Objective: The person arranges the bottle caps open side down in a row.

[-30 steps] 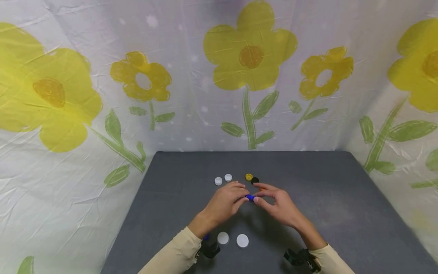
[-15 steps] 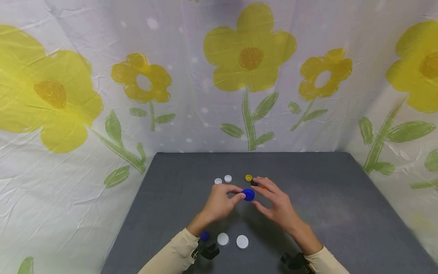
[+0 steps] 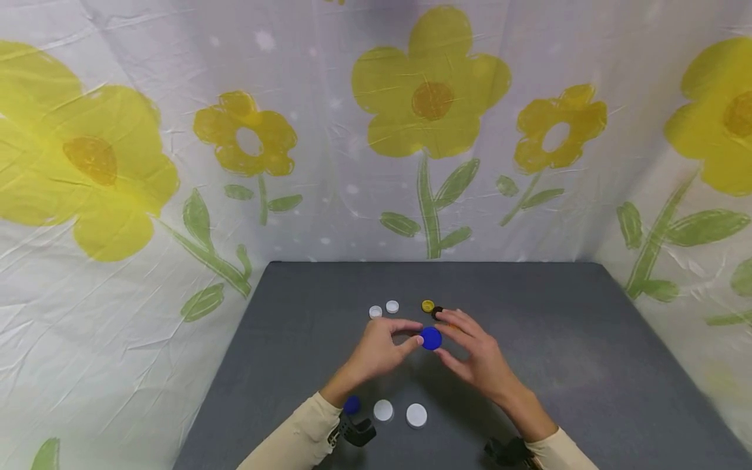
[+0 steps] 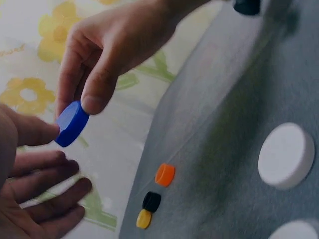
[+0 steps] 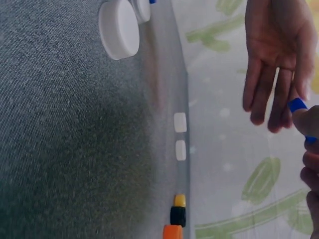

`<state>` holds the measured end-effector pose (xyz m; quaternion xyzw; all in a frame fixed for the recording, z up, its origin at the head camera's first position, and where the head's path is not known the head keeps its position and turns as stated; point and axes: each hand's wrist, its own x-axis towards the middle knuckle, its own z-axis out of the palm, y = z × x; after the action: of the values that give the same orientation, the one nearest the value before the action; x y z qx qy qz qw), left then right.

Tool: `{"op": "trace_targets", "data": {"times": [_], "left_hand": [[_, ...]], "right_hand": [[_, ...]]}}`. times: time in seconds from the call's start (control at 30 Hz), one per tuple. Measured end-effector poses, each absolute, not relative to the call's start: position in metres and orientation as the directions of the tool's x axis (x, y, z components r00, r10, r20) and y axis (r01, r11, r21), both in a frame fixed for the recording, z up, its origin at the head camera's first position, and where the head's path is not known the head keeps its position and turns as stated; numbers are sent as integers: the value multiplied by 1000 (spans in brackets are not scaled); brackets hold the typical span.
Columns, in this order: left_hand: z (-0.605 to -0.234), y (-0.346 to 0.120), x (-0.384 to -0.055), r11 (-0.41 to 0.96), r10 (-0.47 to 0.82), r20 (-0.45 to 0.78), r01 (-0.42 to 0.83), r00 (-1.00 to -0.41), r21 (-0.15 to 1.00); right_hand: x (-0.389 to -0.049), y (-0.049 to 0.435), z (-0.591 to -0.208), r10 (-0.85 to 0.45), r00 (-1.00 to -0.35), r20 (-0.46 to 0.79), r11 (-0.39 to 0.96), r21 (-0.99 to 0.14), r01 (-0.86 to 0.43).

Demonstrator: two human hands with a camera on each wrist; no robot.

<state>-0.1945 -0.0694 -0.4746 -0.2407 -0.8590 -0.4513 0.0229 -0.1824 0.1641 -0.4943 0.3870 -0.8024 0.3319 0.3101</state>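
Above the table, a round blue bottle cap [image 3: 431, 338] is held between both hands, its flat face toward the head camera. My left hand [image 3: 377, 352] pinches its left edge with thumb and index finger, the other fingers extended in the left wrist view. At the opposite edge is my right hand [image 3: 483, 358]; the left wrist view shows its thumb on the rim of the blue cap [image 4: 73, 123] and fingers behind. The right wrist view has the blue cap [image 5: 297, 104] partly covered by the right thumb.
On the grey table [image 3: 282, 339], two white caps [image 3: 392, 306] lie farther back, with yellow [image 3: 427, 305], black [image 3: 437, 313] and orange [image 4: 165, 175] caps right of them. Nearer are two larger white lids [image 3: 416, 415] and another blue cap [image 3: 352, 405] by the left wrist. A flowered curtain [image 3: 329, 215] hangs behind.
The blue cap was edge-on between both hands, then turned its face toward the head camera. Since half a second ago it moved slightly right, and the right fingers closed in on its edge.
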Motion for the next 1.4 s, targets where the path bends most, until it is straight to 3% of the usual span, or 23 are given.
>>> {"op": "trace_targets", "data": {"times": [0.23,0.5,0.63,0.87,1.27,1.4], "left_hand": [[-474,-61,-194,503,557,448,713,-699,488],[-477,-53,-188,516,723,365,810,-586,277],[-483,-48,-183,497,781,285,830,-555,254],[-498,-36,-176,504,832,176,849,-527,161],[-518,-25,-164,449,889,90,893,-448,11],[-523,-22,-160,421,906,85,903,-415,-87]], "right_hand": [[-177,174,-493,-397,-577,714,490,-366,-791],[-163,192,-490,-516,-686,512,568,-395,-722],[-155,197,-493,-575,-709,409,581,-405,-705],[-144,200,-507,-607,-723,331,610,-389,-690],[-130,200,-528,-648,-726,230,639,-355,-683],[-127,200,-530,-658,-729,190,647,-353,-676]]}}
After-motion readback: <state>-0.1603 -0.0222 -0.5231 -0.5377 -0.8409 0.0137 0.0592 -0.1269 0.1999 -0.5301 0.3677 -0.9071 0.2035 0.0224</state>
